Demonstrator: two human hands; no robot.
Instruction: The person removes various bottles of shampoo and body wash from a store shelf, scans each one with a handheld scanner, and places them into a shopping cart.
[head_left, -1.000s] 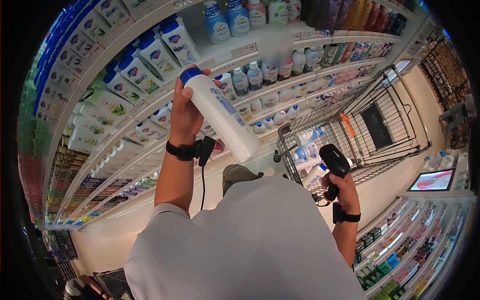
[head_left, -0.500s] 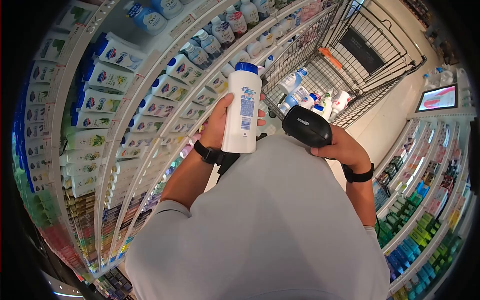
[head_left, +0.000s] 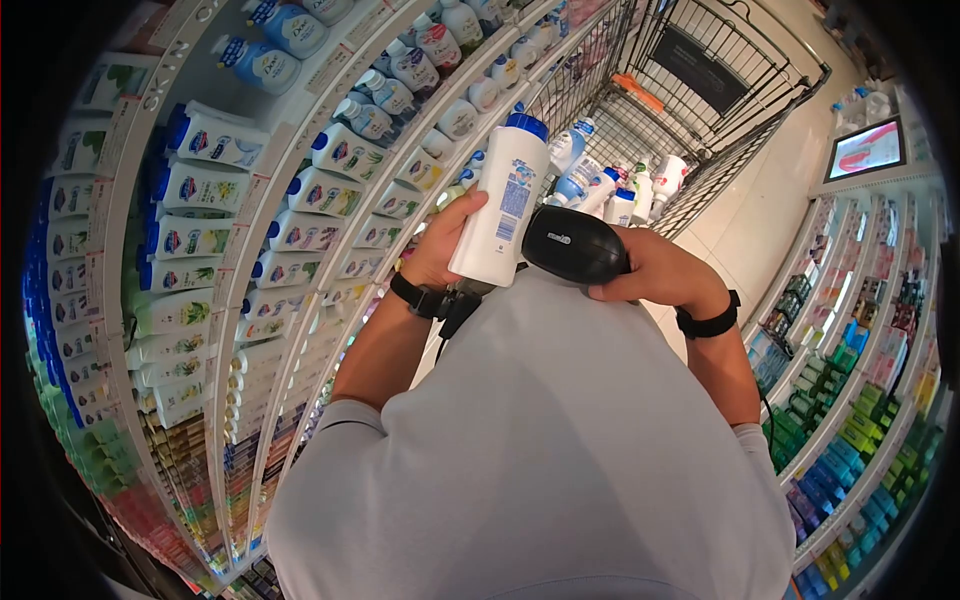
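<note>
A white bottle with a blue cap (head_left: 505,200) is in my left hand (head_left: 440,240), its printed back label and barcode facing up at me. The bottle leans with its cap towards the upper right. My right hand (head_left: 665,270) is closed round a black handheld scanner (head_left: 575,245), whose head is close beside the bottle's right side. Most of the scanner's grip is hidden. Each wrist wears a black strap.
Ahead stands a wire shopping cart (head_left: 740,150) with several bottles (head_left: 620,205) in its near end. Shelves of bottles (head_left: 205,185) curve along the left. On the right are more stocked shelves (head_left: 850,400) and a lit screen (head_left: 866,150).
The scanner has moved left, up close to the bottle. The bottle now tilts, cap to the right. The view has shifted slightly, and the cart sits further left in it.
</note>
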